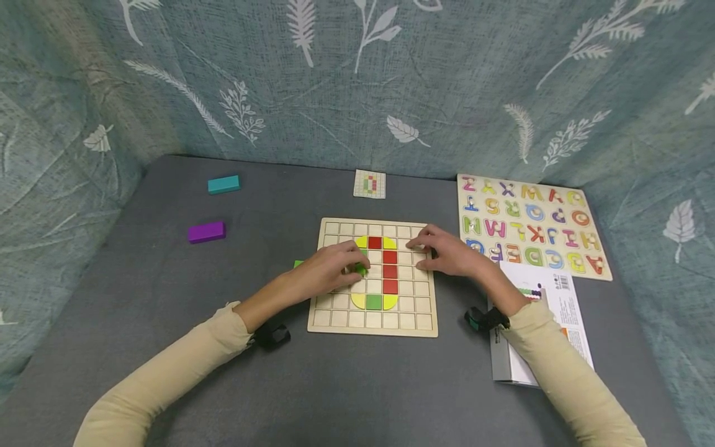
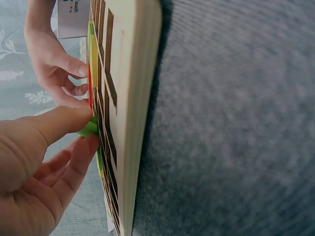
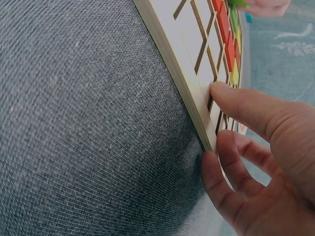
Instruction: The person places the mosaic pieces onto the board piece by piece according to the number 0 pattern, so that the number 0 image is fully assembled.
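A wooden grid board lies flat, with a ring of coloured pieces on its squares. Red square tiles run down the ring's right side, and yellow rounded pieces form its corners. Thumb and fingertips of my left hand pinch a green piece right at the board's surface, on the ring's left side. My right hand rests at the board's right edge, its fingers loosely bent and holding nothing; in the right wrist view the thumb lies over the grid.
Behind the board lies a small pattern card. An alphabet puzzle and a white box are at the right, the box under the right forearm. Purple and teal blocks lie left. A green piece peeks out beside the left wrist.
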Available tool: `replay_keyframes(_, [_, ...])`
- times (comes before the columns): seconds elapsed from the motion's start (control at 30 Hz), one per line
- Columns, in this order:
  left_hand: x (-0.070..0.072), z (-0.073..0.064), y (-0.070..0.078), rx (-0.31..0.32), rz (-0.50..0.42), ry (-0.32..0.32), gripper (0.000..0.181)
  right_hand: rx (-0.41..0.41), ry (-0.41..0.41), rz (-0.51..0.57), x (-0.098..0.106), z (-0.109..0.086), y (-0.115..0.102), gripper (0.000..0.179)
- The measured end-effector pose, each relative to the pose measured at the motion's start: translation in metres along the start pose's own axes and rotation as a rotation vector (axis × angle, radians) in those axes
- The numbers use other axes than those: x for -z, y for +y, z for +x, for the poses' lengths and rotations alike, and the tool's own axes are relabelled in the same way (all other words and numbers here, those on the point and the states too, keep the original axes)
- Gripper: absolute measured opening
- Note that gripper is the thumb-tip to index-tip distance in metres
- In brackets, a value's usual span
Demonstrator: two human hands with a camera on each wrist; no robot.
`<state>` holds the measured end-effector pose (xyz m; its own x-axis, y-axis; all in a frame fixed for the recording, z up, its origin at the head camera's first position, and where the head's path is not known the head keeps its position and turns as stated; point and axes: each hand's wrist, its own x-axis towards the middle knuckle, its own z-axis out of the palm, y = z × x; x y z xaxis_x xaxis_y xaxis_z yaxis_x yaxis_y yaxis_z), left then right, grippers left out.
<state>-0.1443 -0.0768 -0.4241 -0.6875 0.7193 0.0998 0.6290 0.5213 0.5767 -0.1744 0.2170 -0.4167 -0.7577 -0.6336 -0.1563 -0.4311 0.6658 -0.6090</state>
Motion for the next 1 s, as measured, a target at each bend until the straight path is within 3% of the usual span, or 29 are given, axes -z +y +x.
replay_keyframes(0.7, [-0.001, -0.003, -0.003, -0.002, 0.041, 0.020, 0.020, 0.009, 0.005, -0.017, -0.001, -0.001, 0.000, 0.041])
replay_keyframes(1.0, [0.002, -0.011, 0.009, -0.112, 0.380, -0.028, 0.015, 0.019, 0.007, -0.019, -0.001, -0.001, 0.001, 0.041])
